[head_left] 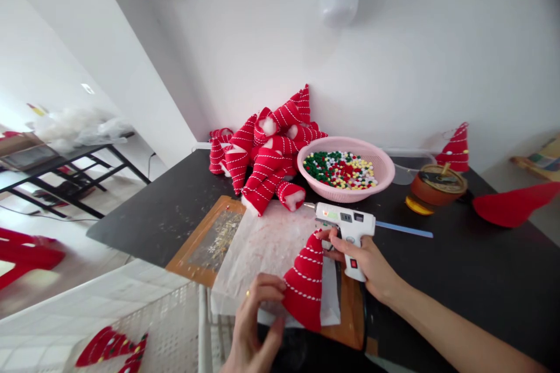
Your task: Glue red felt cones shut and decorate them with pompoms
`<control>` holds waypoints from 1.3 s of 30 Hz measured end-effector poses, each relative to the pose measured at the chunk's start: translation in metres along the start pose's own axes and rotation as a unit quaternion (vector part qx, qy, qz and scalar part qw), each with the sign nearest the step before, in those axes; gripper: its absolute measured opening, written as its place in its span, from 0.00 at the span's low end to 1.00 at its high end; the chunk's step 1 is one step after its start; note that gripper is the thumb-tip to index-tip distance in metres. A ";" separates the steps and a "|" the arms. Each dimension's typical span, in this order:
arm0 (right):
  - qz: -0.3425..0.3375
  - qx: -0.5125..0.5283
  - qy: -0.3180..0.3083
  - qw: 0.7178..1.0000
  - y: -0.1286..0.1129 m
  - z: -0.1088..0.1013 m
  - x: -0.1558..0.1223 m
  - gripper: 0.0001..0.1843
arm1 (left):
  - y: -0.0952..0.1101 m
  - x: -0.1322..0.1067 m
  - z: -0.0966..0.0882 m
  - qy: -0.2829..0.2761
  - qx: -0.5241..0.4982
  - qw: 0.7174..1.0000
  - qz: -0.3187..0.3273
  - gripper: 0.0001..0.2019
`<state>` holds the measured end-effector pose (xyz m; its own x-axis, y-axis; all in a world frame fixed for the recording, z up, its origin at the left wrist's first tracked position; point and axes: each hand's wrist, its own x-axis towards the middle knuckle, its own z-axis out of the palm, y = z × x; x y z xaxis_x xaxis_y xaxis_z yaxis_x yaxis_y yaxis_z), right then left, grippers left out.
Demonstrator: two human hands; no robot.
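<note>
Red striped cone at lower centre, over white sheet. Touched at left edge by fingertips of left hand, thumb apart from fingers. Near tip, fingertips of right hand, clamped on white glue gun, nozzle to left. Similar cones heaped at upper centre. Just right of those, pink basket with small pompoms, on black table.

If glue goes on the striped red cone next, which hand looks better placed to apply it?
Likely the right hand: it already holds the glue gun, while the left hand is at the striped red cone's lower side.
</note>
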<state>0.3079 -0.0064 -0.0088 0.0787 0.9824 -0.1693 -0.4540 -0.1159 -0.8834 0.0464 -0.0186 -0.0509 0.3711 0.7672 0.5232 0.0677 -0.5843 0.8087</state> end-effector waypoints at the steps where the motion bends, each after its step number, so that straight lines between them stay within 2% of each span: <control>1: -0.003 0.002 -0.003 1.000 0.000 0.000 0.000 0.15 | -0.001 -0.001 -0.004 0.027 -0.043 0.998 -0.034 0.07; 4: -0.011 0.007 -0.022 1.000 0.000 0.000 0.000 0.14 | -0.005 0.016 -0.015 0.122 -0.101 0.982 -0.103 0.08; 5: -0.012 0.009 -0.028 0.999 0.000 0.001 0.000 0.14 | -0.007 0.028 -0.018 0.128 -0.091 0.979 -0.130 0.08; 7: -0.015 0.012 -0.036 0.999 -0.001 0.003 0.000 0.13 | -0.009 0.058 -0.019 0.082 -0.093 0.976 -0.177 0.09; 9: -0.016 0.014 -0.036 0.999 -0.001 0.005 -0.001 0.13 | -0.012 0.087 -0.016 -0.009 -0.129 0.969 -0.210 0.11; 10: -0.014 0.016 -0.034 0.999 -0.001 0.006 -0.001 0.13 | -0.013 0.099 -0.013 -0.036 -0.153 0.962 -0.224 0.13; 13: -0.007 0.025 -0.032 0.999 0.001 0.008 0.000 0.14 | -0.017 0.119 -0.002 -0.114 -0.181 0.941 -0.262 0.17; 15: -0.006 0.028 -0.036 0.999 0.003 0.008 0.002 0.15 | -0.020 0.121 0.004 -0.148 -0.175 0.936 -0.268 0.16; 18: -0.009 0.023 -0.038 0.999 0.004 0.008 0.005 0.16 | -0.024 0.118 0.009 -0.165 -0.193 0.930 -0.266 0.15; 22: -0.004 -0.003 -0.020 1.000 0.006 0.008 0.008 0.20 | -0.028 0.115 0.012 -0.141 -0.230 0.925 -0.267 0.13; 28: 0.012 -0.001 -0.034 0.999 0.009 0.007 0.007 0.20 | -0.024 0.116 0.016 -0.124 -0.252 0.922 -0.268 0.13; 34: -0.008 -0.038 -0.041 0.998 0.012 0.002 0.012 0.20 | -0.025 0.119 0.017 -0.134 -0.234 0.916 -0.298 0.15; 39: -0.014 -0.057 -0.014 0.998 0.010 0.001 0.013 0.22 | -0.033 0.120 0.015 -0.136 -0.195 0.929 -0.285 0.12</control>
<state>0.3038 0.0057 -0.0197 0.0641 0.9892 -0.1318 -0.3473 -0.1017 -0.9322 0.1023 0.0889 -0.0190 0.6019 0.7959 -0.0649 0.0050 0.0774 0.9970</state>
